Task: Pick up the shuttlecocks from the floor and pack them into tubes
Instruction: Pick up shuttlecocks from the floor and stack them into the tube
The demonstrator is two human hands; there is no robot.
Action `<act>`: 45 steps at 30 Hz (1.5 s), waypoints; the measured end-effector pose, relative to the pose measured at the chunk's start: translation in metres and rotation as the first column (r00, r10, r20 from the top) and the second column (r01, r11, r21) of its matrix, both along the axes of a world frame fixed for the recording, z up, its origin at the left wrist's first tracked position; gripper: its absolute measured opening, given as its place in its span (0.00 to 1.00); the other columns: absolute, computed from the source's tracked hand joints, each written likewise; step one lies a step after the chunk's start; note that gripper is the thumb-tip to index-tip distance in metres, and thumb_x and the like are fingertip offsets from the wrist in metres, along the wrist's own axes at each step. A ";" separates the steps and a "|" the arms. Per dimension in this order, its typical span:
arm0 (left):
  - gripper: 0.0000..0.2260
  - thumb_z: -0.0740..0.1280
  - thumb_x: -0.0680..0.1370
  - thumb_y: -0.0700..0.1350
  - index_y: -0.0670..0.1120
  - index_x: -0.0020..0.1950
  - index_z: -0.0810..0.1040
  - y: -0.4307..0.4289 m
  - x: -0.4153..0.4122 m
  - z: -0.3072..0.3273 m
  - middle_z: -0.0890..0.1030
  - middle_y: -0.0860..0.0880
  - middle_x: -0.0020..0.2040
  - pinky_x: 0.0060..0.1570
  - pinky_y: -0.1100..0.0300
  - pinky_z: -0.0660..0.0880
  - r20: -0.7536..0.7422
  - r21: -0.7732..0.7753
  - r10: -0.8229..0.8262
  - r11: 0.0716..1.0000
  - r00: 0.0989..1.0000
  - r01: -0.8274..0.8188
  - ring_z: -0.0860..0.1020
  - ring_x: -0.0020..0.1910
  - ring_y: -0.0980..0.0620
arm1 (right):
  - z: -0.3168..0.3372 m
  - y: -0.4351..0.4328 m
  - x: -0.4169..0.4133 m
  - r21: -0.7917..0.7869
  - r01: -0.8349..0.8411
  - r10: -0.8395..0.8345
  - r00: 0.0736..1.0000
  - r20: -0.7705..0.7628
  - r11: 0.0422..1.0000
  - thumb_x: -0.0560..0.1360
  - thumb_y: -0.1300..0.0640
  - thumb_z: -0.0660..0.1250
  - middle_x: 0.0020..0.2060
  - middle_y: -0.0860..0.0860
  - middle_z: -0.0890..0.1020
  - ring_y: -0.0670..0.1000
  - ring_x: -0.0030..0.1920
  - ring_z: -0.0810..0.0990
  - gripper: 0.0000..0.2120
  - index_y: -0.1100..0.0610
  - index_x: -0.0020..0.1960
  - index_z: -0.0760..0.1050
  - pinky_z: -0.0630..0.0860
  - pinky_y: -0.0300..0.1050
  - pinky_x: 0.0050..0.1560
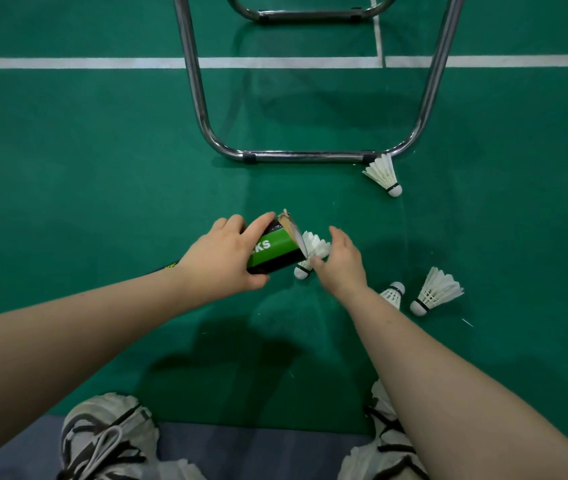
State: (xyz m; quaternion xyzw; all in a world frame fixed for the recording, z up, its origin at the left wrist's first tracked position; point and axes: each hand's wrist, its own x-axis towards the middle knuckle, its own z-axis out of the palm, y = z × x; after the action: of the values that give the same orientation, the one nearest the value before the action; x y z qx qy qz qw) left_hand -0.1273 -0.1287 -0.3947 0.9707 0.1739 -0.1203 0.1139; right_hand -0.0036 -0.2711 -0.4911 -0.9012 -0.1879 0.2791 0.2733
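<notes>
Nearest to me I see two grey-and-white laced sneakers (109, 441) at the bottom edge, planted on the green court floor (68, 168). I count four white feather shuttlecocks on that floor. Two lie to the right of my right forearm: a partly hidden one (393, 294) touching the arm's edge, and a full one (436, 292) just beside it, cork pointing near-left. My left hand (223, 261) wraps its fingers and thumb around a black-and-green cardboard tube (275, 251), held tilted with its torn open mouth toward the right. I cannot tell what is inside the tube. A third shuttlecock (312, 252) sits just at that mouth, cork down-left, and my right hand (339, 266) curls over it, thumb touching the feathers, fingers loosely bent. Farther right, the fourth shuttlecock (384, 174) rests against a chrome tubular chair frame (303, 155). Beyond, a white court line (85, 63) crosses the floor.
</notes>
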 end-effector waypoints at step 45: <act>0.40 0.70 0.67 0.56 0.60 0.73 0.52 -0.076 0.056 0.024 0.68 0.48 0.52 0.56 0.50 0.71 0.117 -0.255 0.027 0.967 0.993 0.003 0.67 0.53 0.46 | 0.129 -0.069 0.044 0.502 -0.040 0.306 0.834 -0.459 0.864 0.68 0.49 0.64 0.44 0.48 0.83 0.44 0.47 0.80 0.12 0.51 0.47 0.80 0.74 0.37 0.53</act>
State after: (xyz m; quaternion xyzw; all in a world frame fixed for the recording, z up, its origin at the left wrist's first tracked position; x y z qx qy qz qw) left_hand -0.0711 -0.2044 -0.3712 0.9525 0.1558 -0.0828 0.2483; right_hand 0.0407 -0.3400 -0.3617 -0.6746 -0.2518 0.4835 0.4978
